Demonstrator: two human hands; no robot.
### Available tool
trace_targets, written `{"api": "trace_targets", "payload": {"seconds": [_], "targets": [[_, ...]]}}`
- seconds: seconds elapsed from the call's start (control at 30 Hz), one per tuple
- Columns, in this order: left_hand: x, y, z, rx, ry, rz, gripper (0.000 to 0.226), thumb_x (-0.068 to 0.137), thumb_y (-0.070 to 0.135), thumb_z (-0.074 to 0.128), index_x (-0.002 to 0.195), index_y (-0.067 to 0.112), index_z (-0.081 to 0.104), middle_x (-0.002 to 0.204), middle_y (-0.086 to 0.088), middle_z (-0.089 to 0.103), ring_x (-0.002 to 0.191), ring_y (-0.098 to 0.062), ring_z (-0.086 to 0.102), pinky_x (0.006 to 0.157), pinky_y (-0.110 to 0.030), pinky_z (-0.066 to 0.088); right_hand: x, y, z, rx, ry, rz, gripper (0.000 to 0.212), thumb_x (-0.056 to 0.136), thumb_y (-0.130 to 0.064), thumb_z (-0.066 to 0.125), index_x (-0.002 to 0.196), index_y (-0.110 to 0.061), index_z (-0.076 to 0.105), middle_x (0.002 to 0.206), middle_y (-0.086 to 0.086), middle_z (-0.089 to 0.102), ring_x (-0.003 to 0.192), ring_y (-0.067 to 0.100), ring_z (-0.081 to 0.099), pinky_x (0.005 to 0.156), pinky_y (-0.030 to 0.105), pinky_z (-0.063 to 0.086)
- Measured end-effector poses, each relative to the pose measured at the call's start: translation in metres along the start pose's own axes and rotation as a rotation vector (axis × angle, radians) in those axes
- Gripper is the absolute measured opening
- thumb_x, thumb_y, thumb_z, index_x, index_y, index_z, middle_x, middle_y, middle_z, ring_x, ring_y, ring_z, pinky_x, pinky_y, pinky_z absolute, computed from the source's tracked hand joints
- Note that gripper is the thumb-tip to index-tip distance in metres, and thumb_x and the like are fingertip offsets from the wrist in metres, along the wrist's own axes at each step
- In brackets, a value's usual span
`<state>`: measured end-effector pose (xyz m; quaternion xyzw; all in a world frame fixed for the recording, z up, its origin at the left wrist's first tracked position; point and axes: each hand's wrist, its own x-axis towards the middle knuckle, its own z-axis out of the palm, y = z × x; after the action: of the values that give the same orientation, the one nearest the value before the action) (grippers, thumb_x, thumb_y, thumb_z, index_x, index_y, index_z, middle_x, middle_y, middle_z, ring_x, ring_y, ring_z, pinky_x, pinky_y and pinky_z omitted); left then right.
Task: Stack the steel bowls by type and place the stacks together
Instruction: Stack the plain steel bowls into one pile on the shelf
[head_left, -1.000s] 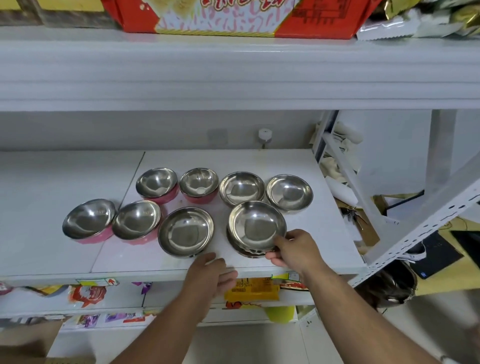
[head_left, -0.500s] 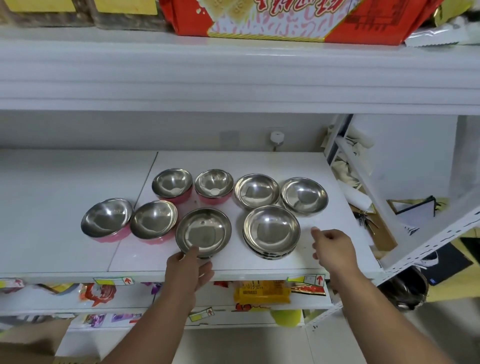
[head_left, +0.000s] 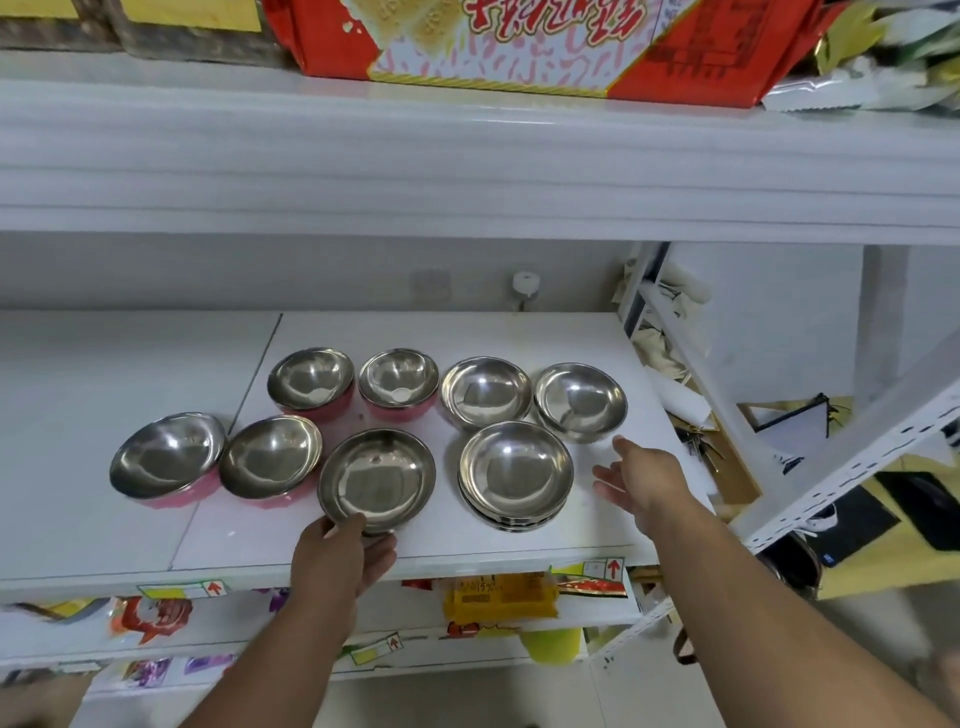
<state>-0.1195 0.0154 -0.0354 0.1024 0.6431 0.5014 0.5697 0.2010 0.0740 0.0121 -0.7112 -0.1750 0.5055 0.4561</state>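
Note:
Steel bowls sit on a white shelf (head_left: 545, 332). Several pink-sided bowls stand at the left: two in front (head_left: 166, 460) (head_left: 270, 457) and two behind (head_left: 310, 378) (head_left: 399, 378). Plain steel bowls lie to the right: a single one (head_left: 378, 478) in front, a short stack (head_left: 517, 470) beside it, and two at the back (head_left: 485, 392) (head_left: 581, 399). My left hand (head_left: 340, 558) grips the near rim of the single plain bowl. My right hand (head_left: 641, 480) hovers open, right of the stack and just below the back right bowl, touching nothing.
An upper shelf (head_left: 467, 156) overhangs, carrying a red snack box (head_left: 519, 47). The shelf below holds snack packets (head_left: 498, 597). A white slanted rack frame (head_left: 852, 467) stands at the right, with clutter behind it.
My right hand has let go of the stack and moved right and back towards the back right bowl. My left hand has moved forward onto the single plain bowl's rim.

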Motion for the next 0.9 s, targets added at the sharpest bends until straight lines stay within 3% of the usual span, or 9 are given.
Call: {"api": "trace_targets", "payload": {"seconds": [0.17,0.3,0.4,0.53,0.63,0.73,0.77,0.9], "targets": [[-0.014,0.007,0.005,-0.036,-0.009,0.044,0.039,0.096,0.014,0.062,0.134,0.007,0.056,0.109,-0.019,0.075,0.086,-0.029,0.078,0.062,-0.031,0.063,0.027,-0.016,0.005,0.096,-0.089,0.061,0.025,0.100,-0.018,0.062,0.116,0.002,0.057,0.092,0.018,0.065,0.077,0.027,0.071,0.092,0.047,0.060],[-0.024,0.016,0.013,-0.039,-0.025,0.093,0.041,0.096,0.014,0.062,0.135,0.005,0.053,0.111,-0.017,0.074,0.087,-0.028,0.078,0.067,-0.031,0.063,0.051,-0.021,0.009,0.048,-0.120,0.074,0.017,0.099,-0.015,0.060,0.103,0.002,0.063,0.095,0.026,0.072,0.083,0.034,0.073,0.091,0.050,0.061],[-0.030,0.022,0.021,-0.028,-0.041,0.111,0.038,0.096,0.014,0.061,0.133,0.006,0.054,0.113,-0.015,0.074,0.090,-0.028,0.078,0.071,-0.032,0.063,0.064,-0.021,0.012,0.003,-0.111,0.091,0.016,0.096,-0.006,0.056,0.105,0.005,0.064,0.091,0.027,0.073,0.077,0.033,0.073,0.088,0.047,0.062],[-0.040,0.028,0.030,0.010,-0.042,0.147,0.032,0.095,0.015,0.061,0.126,0.008,0.058,0.107,-0.013,0.076,0.085,-0.026,0.079,0.079,-0.036,0.060,0.069,-0.019,0.014,-0.084,-0.075,0.080,0.020,0.091,0.002,0.054,0.105,0.010,0.067,0.085,0.028,0.076,0.055,0.028,0.071,0.074,0.040,0.065],[-0.047,0.034,0.036,0.043,-0.041,0.183,0.032,0.095,0.014,0.062,0.126,0.011,0.056,0.105,-0.014,0.076,0.082,-0.026,0.079,0.074,-0.034,0.061,0.064,-0.022,0.010,-0.145,-0.011,0.036,0.020,0.091,-0.007,0.057,0.096,0.006,0.072,0.079,0.024,0.078,0.040,0.020,0.066,0.050,0.028,0.056],[-0.052,0.041,0.042,0.114,-0.043,0.225,0.032,0.095,0.013,0.061,0.126,0.016,0.055,0.105,-0.015,0.075,0.080,-0.026,0.079,0.064,-0.031,0.062,0.056,-0.027,0.002,-0.107,0.011,0.007,0.022,0.093,-0.010,0.057,0.096,0.005,0.072,0.076,0.019,0.078,0.040,0.016,0.067,0.044,0.022,0.054],[-0.053,0.044,0.044,0.138,-0.047,0.233,0.032,0.095,0.014,0.060,0.126,0.016,0.055,0.105,-0.015,0.074,0.078,-0.026,0.079,0.062,-0.030,0.062,0.052,-0.028,-0.001,-0.077,0.011,-0.015,0.022,0.094,-0.011,0.057,0.096,0.005,0.072,0.077,0.019,0.078,0.041,0.015,0.068,0.045,0.022,0.055],[-0.055,0.052,0.056,0.245,-0.077,0.252,0.031,0.096,0.014,0.060,0.126,0.013,0.056,0.107,-0.016,0.074,0.071,-0.024,0.077,0.059,-0.031,0.062,0.029,-0.032,-0.012,0.002,-0.018,-0.132,0.023,0.093,-0.011,0.059,0.101,0.007,0.070,0.081,0.022,0.077,0.060,0.023,0.071,0.073,0.035,0.064]]}}
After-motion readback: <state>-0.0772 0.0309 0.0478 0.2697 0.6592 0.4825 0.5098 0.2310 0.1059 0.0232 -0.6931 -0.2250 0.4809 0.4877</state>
